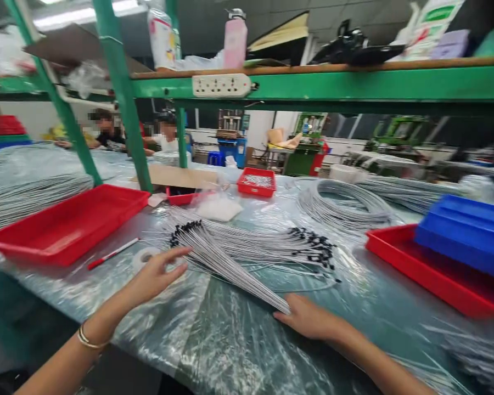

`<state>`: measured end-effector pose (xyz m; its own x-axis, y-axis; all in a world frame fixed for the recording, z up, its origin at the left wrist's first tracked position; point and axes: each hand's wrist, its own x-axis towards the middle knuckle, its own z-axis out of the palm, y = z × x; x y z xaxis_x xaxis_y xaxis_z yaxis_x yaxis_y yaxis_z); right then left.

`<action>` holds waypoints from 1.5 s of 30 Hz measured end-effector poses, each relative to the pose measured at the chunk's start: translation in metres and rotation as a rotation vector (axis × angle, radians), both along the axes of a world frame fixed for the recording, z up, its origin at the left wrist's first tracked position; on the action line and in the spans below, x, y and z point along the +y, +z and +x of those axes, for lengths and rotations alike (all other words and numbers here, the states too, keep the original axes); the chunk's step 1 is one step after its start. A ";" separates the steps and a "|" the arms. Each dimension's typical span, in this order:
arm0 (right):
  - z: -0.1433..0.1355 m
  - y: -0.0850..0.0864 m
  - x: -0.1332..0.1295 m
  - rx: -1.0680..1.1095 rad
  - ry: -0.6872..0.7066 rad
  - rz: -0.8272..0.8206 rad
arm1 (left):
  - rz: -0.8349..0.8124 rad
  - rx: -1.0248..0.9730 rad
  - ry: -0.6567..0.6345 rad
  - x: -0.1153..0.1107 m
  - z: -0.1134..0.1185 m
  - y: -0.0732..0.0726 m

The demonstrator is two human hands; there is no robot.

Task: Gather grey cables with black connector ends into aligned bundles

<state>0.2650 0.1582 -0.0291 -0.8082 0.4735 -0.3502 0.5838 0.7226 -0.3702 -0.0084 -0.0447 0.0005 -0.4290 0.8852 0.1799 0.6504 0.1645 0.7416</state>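
My right hand (307, 316) is closed around the near end of a bundle of thin grey cables (234, 270), which slants up and left to black tips. My left hand (158, 276) is beside the bundle's black-tipped end, fingers apart and holding nothing. Behind the held bundle lies a second pile of grey cables (263, 241) with black ends at its right. A white roll (145, 258) sits partly behind my left hand, and a red and white pen (113, 253) lies to its left.
Red trays stand at left (69, 225) and right (436, 282), the right one under blue bins (465, 236). A small red tray (256, 182) and coiled cable (341, 206) lie farther back. A green shelf beam (354, 85) crosses overhead; green posts stand left. Two people sit in the background.
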 end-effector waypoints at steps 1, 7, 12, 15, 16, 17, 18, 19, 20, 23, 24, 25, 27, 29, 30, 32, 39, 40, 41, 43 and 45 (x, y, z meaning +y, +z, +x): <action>-0.002 -0.001 0.000 -0.018 0.003 0.016 | -0.001 0.230 0.126 -0.007 -0.006 -0.002; -0.007 0.004 -0.006 -0.083 0.006 0.042 | -0.402 0.669 0.457 -0.033 -0.043 -0.026; -0.006 0.020 -0.009 -0.060 -0.004 -0.012 | -0.018 0.348 0.301 -0.035 -0.007 -0.018; -0.007 0.028 -0.007 -0.086 -0.020 -0.076 | 0.182 -0.011 0.045 -0.020 0.049 -0.014; -0.008 0.031 -0.006 -0.099 -0.020 -0.106 | 0.235 -0.028 -0.105 -0.011 0.069 -0.015; -0.009 0.034 -0.006 -0.109 -0.011 -0.141 | 0.289 0.041 -0.263 -0.002 0.086 -0.018; -0.009 0.037 -0.005 -0.115 0.005 -0.177 | 0.308 0.183 -0.415 0.008 0.101 -0.023; -0.009 0.041 -0.005 -0.112 0.027 -0.213 | 0.337 0.336 -0.543 0.017 0.112 -0.028; -0.008 0.045 -0.005 -0.104 0.050 -0.247 | 0.350 0.453 -0.638 0.025 0.120 -0.033; -0.006 0.055 -0.008 -0.072 0.074 -0.344 | 0.297 0.428 -0.745 0.037 0.129 -0.043; -0.005 0.058 -0.010 -0.064 0.070 -0.371 | 0.264 0.301 -0.741 0.037 0.129 -0.043; -0.004 0.059 -0.012 -0.058 0.063 -0.394 | 0.241 0.158 -0.709 0.036 0.130 -0.041; -0.004 0.059 -0.017 -0.046 0.053 -0.424 | 0.226 -0.083 -0.532 0.034 0.131 -0.037; -0.005 0.060 -0.022 -0.029 0.060 -0.442 | 0.205 -0.177 -0.330 0.033 0.134 -0.034; -0.005 0.061 -0.023 -0.022 0.061 -0.456 | 0.168 -0.183 -0.278 0.033 0.135 -0.034; -0.005 0.069 -0.024 0.004 0.018 -0.526 | 0.036 -0.185 -0.325 0.035 0.136 -0.032; -0.006 0.117 -0.018 0.131 -0.086 -0.769 | -0.115 -0.058 -0.561 0.019 0.135 -0.010; -0.007 0.117 -0.018 0.151 -0.092 -0.711 | -0.077 -0.019 -0.559 0.016 0.137 -0.007; -0.008 0.115 -0.018 0.169 -0.096 -0.646 | -0.036 0.022 -0.544 0.014 0.139 -0.005; -0.009 0.102 -0.021 0.191 -0.093 -0.538 | 0.044 0.139 -0.489 0.011 0.143 -0.005; -0.008 0.085 -0.027 0.188 -0.075 -0.515 | 0.120 0.310 -0.427 0.012 0.147 -0.007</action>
<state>0.2571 0.1308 0.0557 -0.8500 0.3378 -0.4043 0.5161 0.3799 -0.7677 0.1390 -0.0331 -0.0064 0.0539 0.9347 0.3514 0.8320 -0.2366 0.5017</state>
